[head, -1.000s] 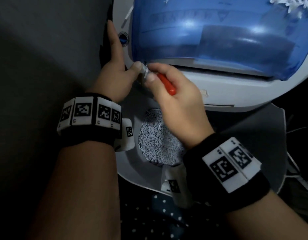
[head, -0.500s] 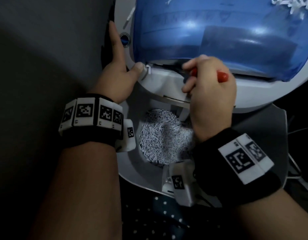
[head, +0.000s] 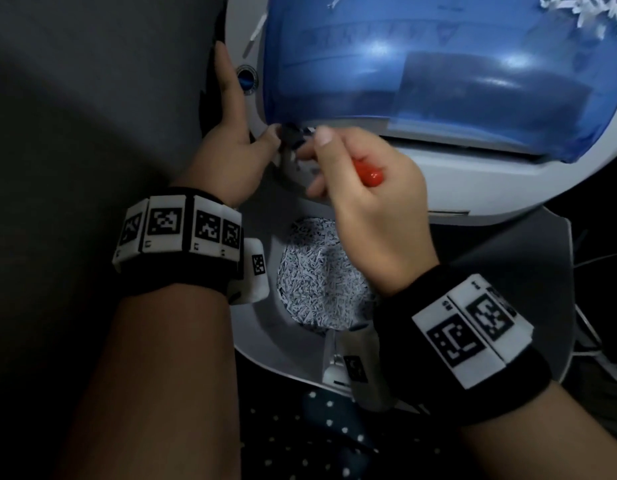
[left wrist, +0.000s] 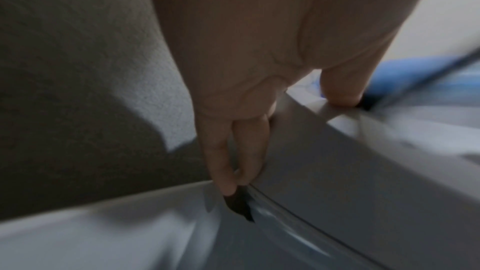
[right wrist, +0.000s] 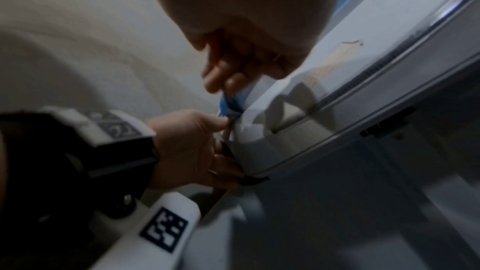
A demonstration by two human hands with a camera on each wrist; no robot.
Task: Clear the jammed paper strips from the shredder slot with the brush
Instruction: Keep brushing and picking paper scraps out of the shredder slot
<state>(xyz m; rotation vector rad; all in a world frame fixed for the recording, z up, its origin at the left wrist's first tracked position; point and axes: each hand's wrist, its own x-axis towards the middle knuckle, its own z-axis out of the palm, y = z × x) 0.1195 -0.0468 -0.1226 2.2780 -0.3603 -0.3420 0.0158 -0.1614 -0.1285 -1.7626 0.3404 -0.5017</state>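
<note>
The shredder head [head: 473, 178] is white with a blue see-through cover [head: 438, 64] and is tilted up over its bin. My left hand [head: 230, 150] clamps its left edge, fingers [left wrist: 233, 161] underneath and thumb on top near the slot's left end. My right hand [head: 314, 157] grips a brush by its red handle [head: 369, 174]. The dark bristles [head: 293, 133] sit at the left end of the slot [head: 456, 147], close to my left thumb. In the right wrist view the slot [right wrist: 363, 81] shows as a dark toothed line.
Below the head, the grey bin [head: 255, 341] holds a heap of shredded paper [head: 320, 278]. More white strips [head: 584, 8] lie behind the cover at top right. Cables [head: 591, 341] run at the right. Dark dotted fabric [head: 317, 427] lies at the bottom; a grey wall is left.
My right hand swept the brush rightward along the slot, then came back to the slot's left end. The left hand has kept its hold on the edge.
</note>
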